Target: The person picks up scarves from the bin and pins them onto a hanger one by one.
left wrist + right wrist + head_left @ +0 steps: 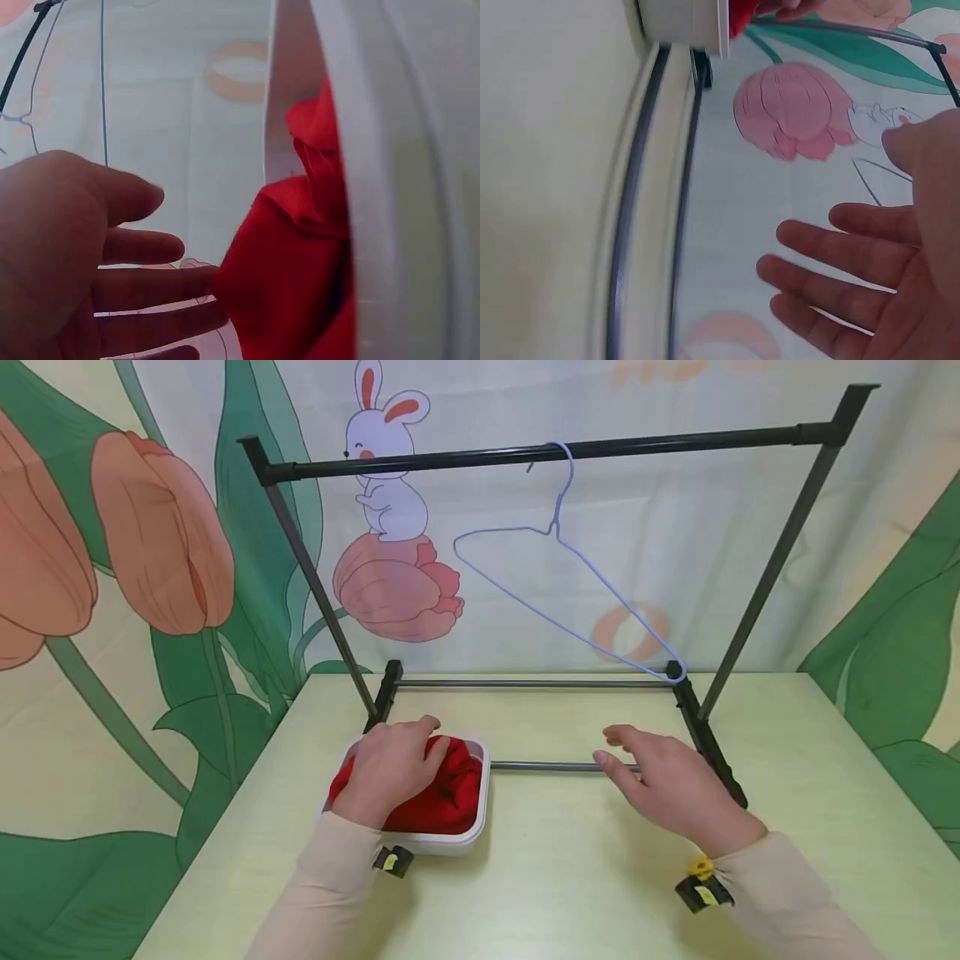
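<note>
L hand (393,768) is relaxed, w/ long, nearly straight fingers slightly apart, over the L side of a white plastic bin (442,844). Red knit-look cloth (453,793) lies bunched inside that bin, approx. filling it; L wrist cam has the fingertips right at the fabric's edge, but can't tell if they actually touch or just overlap it in view. No pinch on the cloth visible. R hand (675,781) is also spread, fingers fanned w/ small gaps & thumb held apart, palm turned inward, in the air well to the R of the bin.

Bin sits on a pale wood-look table (555,885), front L of a black metal garment rack (465,461). Rack's front lower bar (547,767) runs btwn bin & R hand in head view, passing behind the R fingers; rear lower bar (532,683) is farther back, nr the table's far edge. Light blue-purple wire hanger (557,522) hooks over the top rail, approx. mid, turned at an angle, its R corner hanging lower than the L.

Both arms in beige sleeves (330,868); small black wrist unit (393,861) below the L cuff, similar one w/ a yellow bit at the R cuff.

Bkgd: printed fabric backdrop (510,643) w/ a white rabbit (397,514) on a pink flower (397,585), plus big orange-pink tulips (161,535) & green leaves at L, more leaves at far R.
</note>
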Demonstrator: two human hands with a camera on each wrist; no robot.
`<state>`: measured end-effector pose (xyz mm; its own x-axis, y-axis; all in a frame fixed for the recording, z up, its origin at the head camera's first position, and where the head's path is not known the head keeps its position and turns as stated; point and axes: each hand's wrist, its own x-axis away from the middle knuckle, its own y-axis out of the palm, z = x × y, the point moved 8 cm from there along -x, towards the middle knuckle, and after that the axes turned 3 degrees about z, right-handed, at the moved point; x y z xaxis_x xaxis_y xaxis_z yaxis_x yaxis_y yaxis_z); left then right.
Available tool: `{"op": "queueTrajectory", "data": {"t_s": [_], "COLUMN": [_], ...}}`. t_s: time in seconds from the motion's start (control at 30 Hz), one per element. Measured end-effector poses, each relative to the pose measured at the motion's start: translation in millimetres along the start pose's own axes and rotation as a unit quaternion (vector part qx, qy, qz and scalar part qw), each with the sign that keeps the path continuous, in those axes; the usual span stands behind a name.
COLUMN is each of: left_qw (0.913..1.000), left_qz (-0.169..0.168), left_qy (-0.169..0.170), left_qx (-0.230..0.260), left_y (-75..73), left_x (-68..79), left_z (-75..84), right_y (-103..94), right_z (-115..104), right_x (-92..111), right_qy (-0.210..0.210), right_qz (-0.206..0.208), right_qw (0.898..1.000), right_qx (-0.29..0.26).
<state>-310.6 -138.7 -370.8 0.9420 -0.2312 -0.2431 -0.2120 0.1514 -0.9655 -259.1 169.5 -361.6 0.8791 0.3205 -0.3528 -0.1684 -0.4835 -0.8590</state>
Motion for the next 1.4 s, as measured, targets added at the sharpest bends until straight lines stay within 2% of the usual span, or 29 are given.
{"op": "queueTrajectory", "data": {"t_s": [0.1, 0.2, 0.3, 0.4, 0.5, 0.63, 0.73, 0.87, 1.0, 1.1, 1.2, 1.27, 1.4], "left_qw": [0.9998, 0.9999, 0.9997, 0.999, 0.9984, 0.9984, 0.9984, 0.9983, 0.9976, 0.9985, 0.9982, 0.9962, 0.9909], "left_qz": [0.012, 0.007, -0.014, -0.037, -0.045, -0.039, -0.041, -0.055, -0.058, -0.034, 0.016, 0.056, 0.12], "left_qy": [-0.014, -0.014, -0.013, -0.01, -0.001, 0.01, 0.006, -0.016, -0.036, -0.027, -0.011, -0.002, -0.006], "left_qx": [-0.005, -0.006, -0.013, -0.025, -0.034, -0.04, -0.038, -0.013, -0.008, -0.033, -0.056, -0.067, -0.061], "left_y": [-1.4, 0.9, 7.5, 16.9, 25.2, 31.6, 34.5, 38.3, 40.2, 37.3, 27.2, 16.3, -11.0], "left_x": [-1.6, -3.0, -1.8, 1.7, 5.0, 6.6, 7.1, 7.9, 8.4, 10.8, 16.7, 20.9, 27.1], "left_z": [-8.0, -14.6, -21.2, -27.4, -30.8, -31.4, -31.2, -32.7, -36.0, -38.3, -38.2, -36.7, -35.3], "right_y": [23.1, 51.0, 81.4, 108.9, 131.2, 154.5, 165.4, 172.9, 177.4, 180.5, 183.6, 184.6, 184.9], "right_z": [-3.1, -5.3, -10.1, -20.8, -33.8, -48.8, -56.2, -59.3, -61.1, -64.3, -67.4, -68.6, -68.6], "right_x": [-5.0, -9.7, -15.0, -21.4, -26.3, -29.8, -30.6, -29.6, -28.9, -28.4, -26.9, -25.8, -24.4], "right_qy": [0.026, 0.064, 0.113, 0.155, 0.194, 0.236, 0.253, 0.271, 0.285, 0.29, 0.294, 0.296, 0.3], "right_qz": [-0.001, -0.006, -0.02, -0.028, -0.022, -0.009, 0.001, 0.017, 0.017, 0.003, -0.01, -0.013, -0.013], "right_qw": [0.996, 0.981, 0.955, 0.922, 0.887, 0.849, 0.836, 0.821, 0.793, 0.777, 0.768, 0.764, 0.762], "right_qx": [-0.084, -0.18, -0.273, -0.353, -0.418, -0.473, -0.487, -0.503, -0.539, -0.558, -0.568, -0.572, -0.574]}}
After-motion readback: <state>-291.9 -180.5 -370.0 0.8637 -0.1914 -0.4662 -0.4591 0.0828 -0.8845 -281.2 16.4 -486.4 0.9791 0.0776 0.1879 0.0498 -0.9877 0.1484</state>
